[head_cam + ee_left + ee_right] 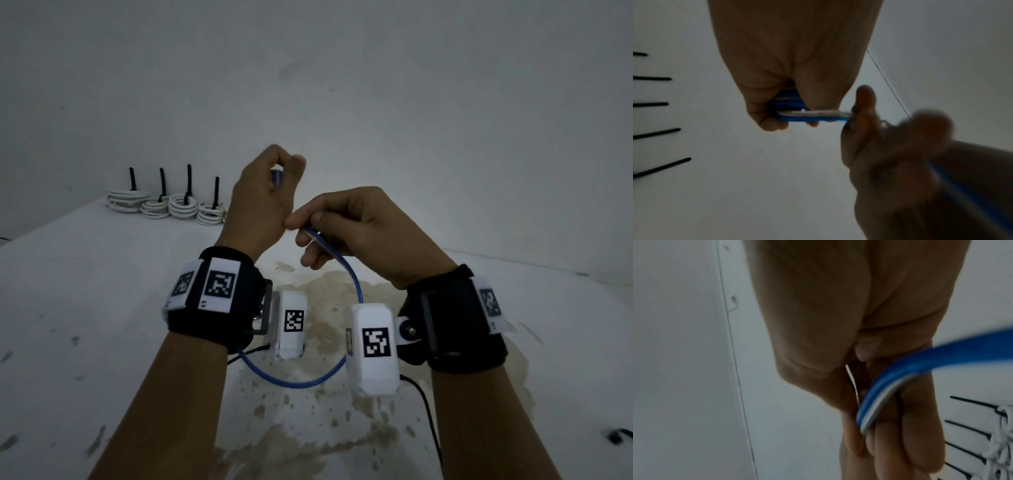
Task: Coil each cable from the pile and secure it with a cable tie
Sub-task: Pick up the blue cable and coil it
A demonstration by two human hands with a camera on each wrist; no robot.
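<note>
A blue cable (352,281) hangs in a wide loop (298,382) between my two raised hands above the white table (102,308). My left hand (270,185) is curled round a bunch of its blue turns (787,104). The right hand (329,236) sits just to the right and lower, pinching the cable (875,399) between thumb and fingers where it leaves the loop. In the left wrist view the cable (813,116) runs straight from one hand to the other (879,138).
Several white coiled cables (164,205), each bound by a black cable tie (188,181) that sticks up, stand in a row at the table's far left against the wall. A thin black wire (428,421) trails off my right wrist camera. Brown stains (325,294) mark the tabletop.
</note>
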